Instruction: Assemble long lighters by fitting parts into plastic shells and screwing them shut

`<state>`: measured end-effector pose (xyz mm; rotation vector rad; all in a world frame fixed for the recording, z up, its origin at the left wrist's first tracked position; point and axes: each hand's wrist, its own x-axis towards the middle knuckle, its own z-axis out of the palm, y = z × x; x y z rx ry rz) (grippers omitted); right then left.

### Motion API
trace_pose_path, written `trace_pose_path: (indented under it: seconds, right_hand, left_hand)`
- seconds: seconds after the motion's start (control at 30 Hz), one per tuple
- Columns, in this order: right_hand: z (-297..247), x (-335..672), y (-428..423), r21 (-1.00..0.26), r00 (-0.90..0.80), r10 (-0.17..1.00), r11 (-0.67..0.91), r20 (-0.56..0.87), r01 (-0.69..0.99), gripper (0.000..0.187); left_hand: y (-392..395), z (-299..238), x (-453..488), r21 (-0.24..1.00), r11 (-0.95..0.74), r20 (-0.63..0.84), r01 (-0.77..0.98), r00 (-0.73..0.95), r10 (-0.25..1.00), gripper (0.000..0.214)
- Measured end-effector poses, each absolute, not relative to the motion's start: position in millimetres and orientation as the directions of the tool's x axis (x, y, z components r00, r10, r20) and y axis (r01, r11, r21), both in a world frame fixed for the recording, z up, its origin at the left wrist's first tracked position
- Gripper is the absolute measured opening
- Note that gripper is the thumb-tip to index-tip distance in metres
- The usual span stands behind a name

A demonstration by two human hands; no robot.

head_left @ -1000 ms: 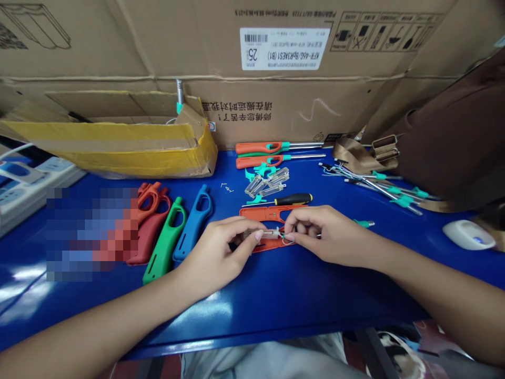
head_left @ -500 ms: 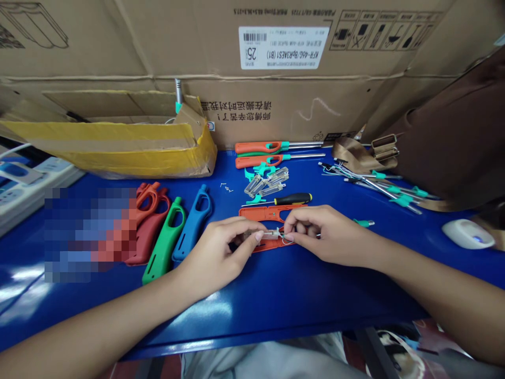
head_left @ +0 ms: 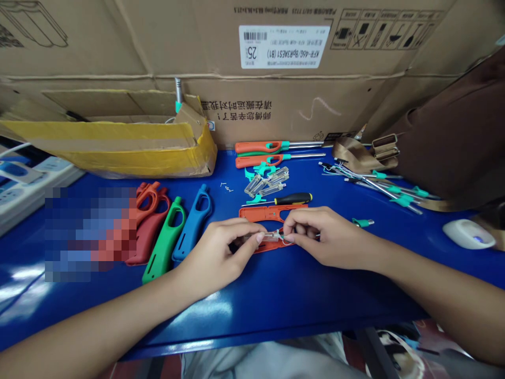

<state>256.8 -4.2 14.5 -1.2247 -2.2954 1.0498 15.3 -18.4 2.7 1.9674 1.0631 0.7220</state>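
My left hand (head_left: pixel 226 250) is closed, thumb and index finger pinching a clear lighter fuel tank (head_left: pixel 270 236). Against the tank's right end, the fingertips of my right hand (head_left: pixel 323 231) are pinched on a thin white wire (head_left: pixel 287 242); their other contents are hidden. Both hands are over an orange lighter shell half (head_left: pixel 272 246) lying on the table, partly covered by them. Just behind it lies a second orange shell half (head_left: pixel 258 213). A screwdriver (head_left: pixel 292 199) with a black and yellow handle rests beyond that.
Several clear tanks (head_left: pixel 268 181) and teal parts (head_left: pixel 265 169) lie behind the screwdriver, before assembled orange lighters (head_left: pixel 258 160). Green (head_left: pixel 163 245) and blue (head_left: pixel 194 226) handles are at left. Metal lighter rods (head_left: pixel 374 181) and a white mouse (head_left: pixel 467 233) are right. A taped cardboard box (head_left: pixel 150 158) stands back left.
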Motion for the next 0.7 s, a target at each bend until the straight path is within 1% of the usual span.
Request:
trace_pose_path:
  seconds: [0.43,0.7]
  right_hand:
    - [13.4,256.7,-4.8,-0.741,-0.593,0.805,0.380,-0.030,0.553,0.011]
    - [12.3,256.6,-3.9,-0.744,-0.588,0.808,0.383,-0.017,0.548,0.011]
  left_hand:
    - [-17.8,0.4,13.5,0.826,-0.391,0.147,0.405,0.515,0.844,0.023]
    - [-17.4,0.5,15.6,0.847,-0.374,0.147,0.377,0.510,0.848,0.023]
